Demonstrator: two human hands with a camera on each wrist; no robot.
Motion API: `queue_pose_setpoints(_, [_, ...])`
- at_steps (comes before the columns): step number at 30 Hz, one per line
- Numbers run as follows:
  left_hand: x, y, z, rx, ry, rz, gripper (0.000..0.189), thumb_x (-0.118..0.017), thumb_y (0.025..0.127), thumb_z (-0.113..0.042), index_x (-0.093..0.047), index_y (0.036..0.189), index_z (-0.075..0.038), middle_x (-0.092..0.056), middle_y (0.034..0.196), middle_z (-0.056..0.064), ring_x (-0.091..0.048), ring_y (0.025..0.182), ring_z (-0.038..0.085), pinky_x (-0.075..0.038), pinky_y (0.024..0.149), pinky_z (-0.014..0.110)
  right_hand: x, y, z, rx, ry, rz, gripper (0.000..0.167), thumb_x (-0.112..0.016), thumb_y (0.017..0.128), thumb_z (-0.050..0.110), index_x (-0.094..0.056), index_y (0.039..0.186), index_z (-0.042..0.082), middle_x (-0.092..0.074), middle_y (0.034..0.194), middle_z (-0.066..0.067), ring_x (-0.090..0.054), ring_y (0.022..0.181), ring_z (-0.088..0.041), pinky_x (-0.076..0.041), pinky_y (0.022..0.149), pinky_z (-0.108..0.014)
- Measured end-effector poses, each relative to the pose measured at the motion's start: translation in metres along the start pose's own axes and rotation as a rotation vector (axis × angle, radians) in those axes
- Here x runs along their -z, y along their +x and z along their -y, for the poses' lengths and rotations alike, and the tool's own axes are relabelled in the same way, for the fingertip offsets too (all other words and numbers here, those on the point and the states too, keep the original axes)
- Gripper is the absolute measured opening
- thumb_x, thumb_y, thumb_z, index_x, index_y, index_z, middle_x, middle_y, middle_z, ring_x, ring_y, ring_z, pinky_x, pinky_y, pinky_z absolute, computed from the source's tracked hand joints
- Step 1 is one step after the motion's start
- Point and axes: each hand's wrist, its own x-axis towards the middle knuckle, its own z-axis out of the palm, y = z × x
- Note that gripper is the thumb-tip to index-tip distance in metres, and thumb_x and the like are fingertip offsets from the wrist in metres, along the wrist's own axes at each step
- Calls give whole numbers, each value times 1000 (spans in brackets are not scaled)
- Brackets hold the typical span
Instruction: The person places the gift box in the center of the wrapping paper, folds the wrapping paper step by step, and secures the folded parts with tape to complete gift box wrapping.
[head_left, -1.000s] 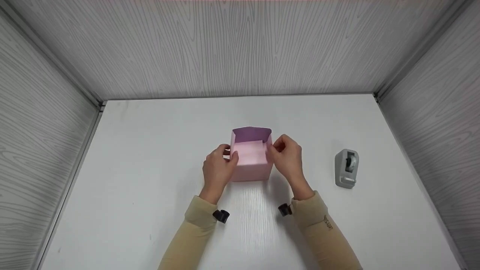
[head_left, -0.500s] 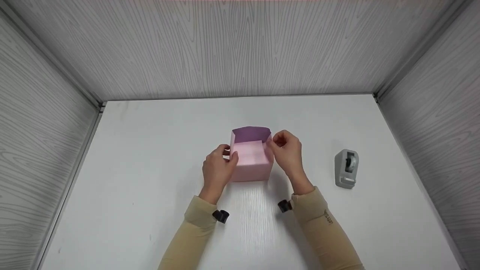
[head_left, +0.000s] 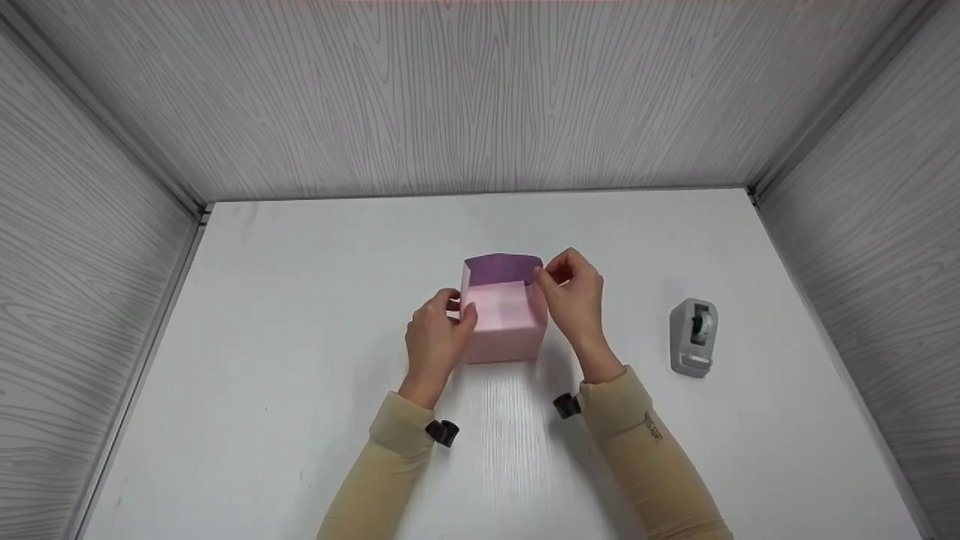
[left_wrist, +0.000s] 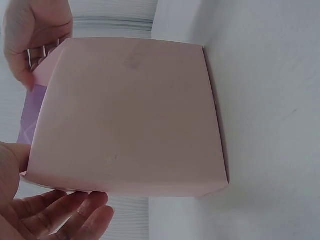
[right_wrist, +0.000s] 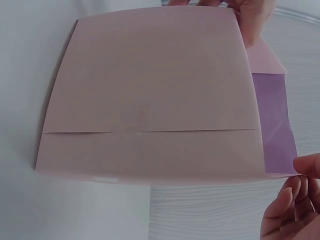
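A pink paper box [head_left: 501,341] stands on the white table, its top partly covered by a pink flap and its raised back flap [head_left: 504,268] showing a purple inside. My left hand [head_left: 437,335] grips the box's left side, thumb over the top edge and fingers along the outer wall. At the far right corner, my right hand [head_left: 576,296] pinches the upper edge of the right side between thumb and forefinger. In the right wrist view a horizontal seam crosses the pink wall [right_wrist: 150,90], and those pinching fingertips [right_wrist: 306,165] meet beside the purple flap.
To the right of the box a grey tape dispenser [head_left: 693,337] sits on the white table [head_left: 300,300]. Grey wood-grain panels [head_left: 480,97] enclose the table at the back and both sides. Small black cameras [head_left: 442,432] are strapped at the wrists.
My right hand has slid away from me along the box's right edge, up to the back corner. The left hand and the box have stayed in place.
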Motion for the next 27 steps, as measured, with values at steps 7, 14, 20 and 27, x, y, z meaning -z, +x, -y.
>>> queue_pose_setpoints(7, [0,0,-1,8,-6,10,28,-66,90,-26,-69,107,-4,-71,91,8,-69,73,18,-55,64,40,0,-2,-2,2,-3,20,17,-71,89,10,-58,79,5,-58,73,-3,-53,68,-15,-43,61,-23])
queue_pose_setpoints(14, [0,-1,-2,8,-15,7,28,-66,90,-26,-69,108,-4,-71,94,7,-69,74,17,-55,64,39,10,-17,-9,10,-9,40,18,-73,89,15,-60,87,3,-59,75,-4,-56,69,-16,-47,61,-25])
queue_pose_setpoints(20, [1,0,-1,6,-23,8,28,-66,91,-26,-69,109,-4,-71,94,7,-69,74,18,-56,63,39,13,-33,-13,-12,-99,65,10,-72,85,7,-64,84,2,-62,73,-4,-58,69,-17,-46,60,-24])
queue_pose_setpoints(27, [0,-1,-1,11,-22,12,29,-66,91,-26,-69,110,-4,-71,93,7,-68,75,17,-55,65,39,5,-37,-15,172,-158,62,14,-68,80,-4,-60,74,5,-60,80,-4,-60,76,-16,-52,63,-28])
